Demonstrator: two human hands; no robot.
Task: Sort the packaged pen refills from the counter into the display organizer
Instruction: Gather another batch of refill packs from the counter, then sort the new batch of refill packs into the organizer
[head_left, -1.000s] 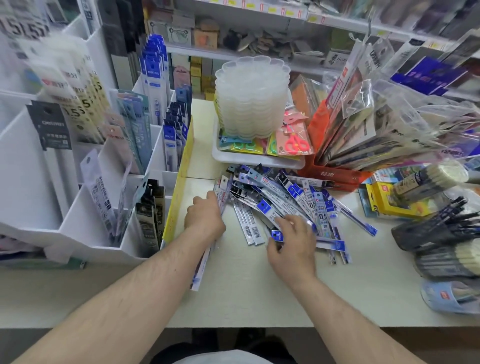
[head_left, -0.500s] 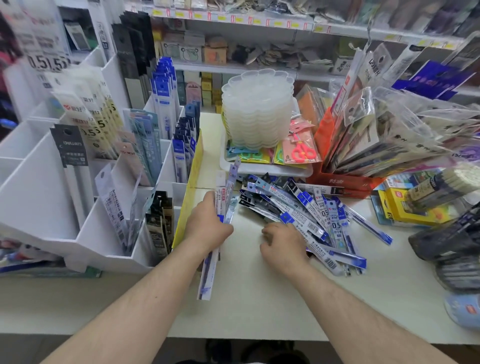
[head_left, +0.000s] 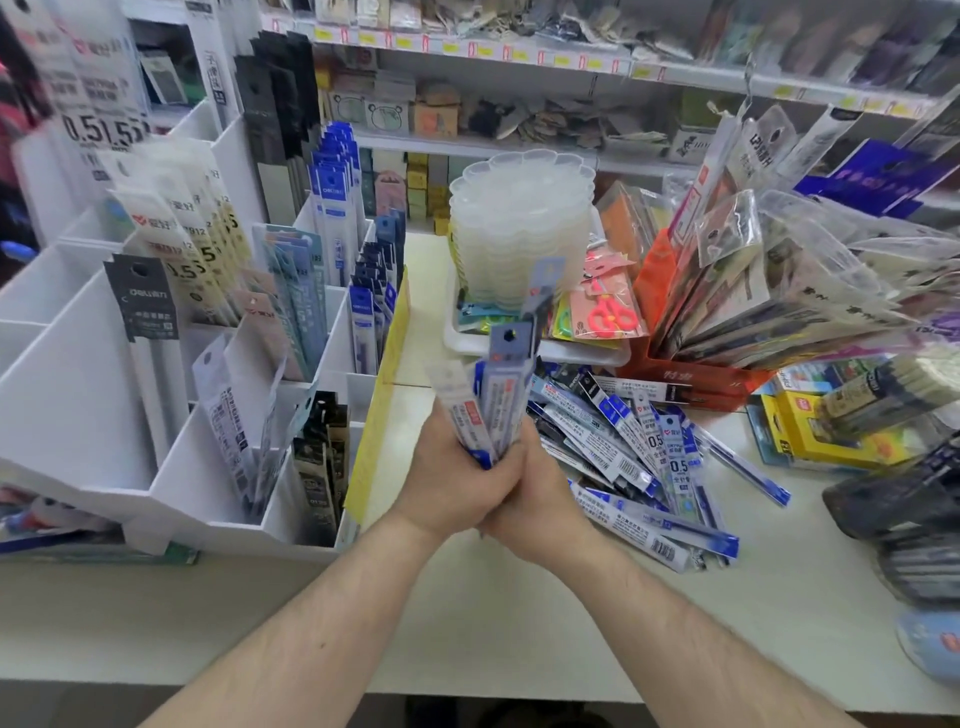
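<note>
we hold a bundle of refill packs (head_left: 501, 395) upright above the counter (head_left: 519, 623), both hands pressed together round its lower end: our left hand (head_left: 452, 480) wraps it from the left, our right hand (head_left: 540, 499) closes against it from the right, fingers curled on the packs. the bundle's long axis runs nearly vertical, header cards up, tilted slightly away from us. the display organizer (head_left: 93, 395) lies to our left, its slots open upward and leaning back, so the left hand is the nearer one for a drop-in. the loose pile of refills (head_left: 639, 467) sits just right of our hands on the counter. which slot matches these packs we cannot tell: their print is blurred, and the bundle's bottom ends are hidden inside our grip.
</note>
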